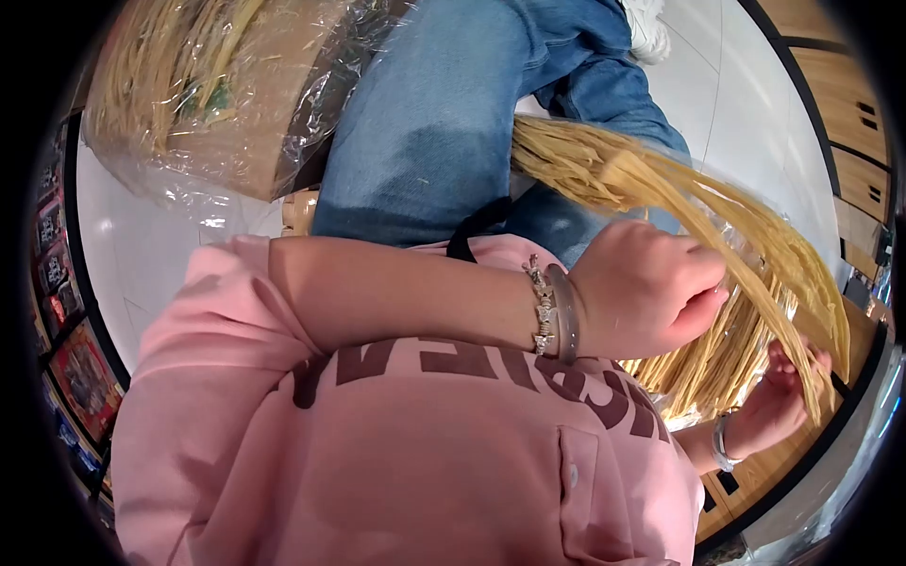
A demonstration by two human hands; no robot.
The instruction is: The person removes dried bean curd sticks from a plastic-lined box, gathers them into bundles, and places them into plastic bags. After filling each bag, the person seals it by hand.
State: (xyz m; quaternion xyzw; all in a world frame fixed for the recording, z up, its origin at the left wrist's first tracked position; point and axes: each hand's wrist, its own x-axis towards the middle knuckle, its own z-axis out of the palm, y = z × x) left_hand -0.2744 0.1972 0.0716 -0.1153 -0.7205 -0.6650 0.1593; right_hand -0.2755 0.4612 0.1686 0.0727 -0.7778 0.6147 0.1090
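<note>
My left hand (651,288) reaches across my body from the left, wearing bracelets. Its fingers are curled into a pinch; what they hold, if anything, is hidden. Long yellow dried strips (713,226) run just beyond it, from my thigh down to the right. At the lower right, my right hand (774,406) has its fingers closed around the narrow ends of these strips. Behind and between the hands lies a larger bundle of yellow sticks (727,363) with shiny clear wrapping.
A cardboard box (250,141) with clear plastic and more yellow strips is at the upper left. My jeans-covered legs (425,123) are in the top middle. Shelves with packaged goods (80,377) stand at the left, wooden drawers (854,108) at the right.
</note>
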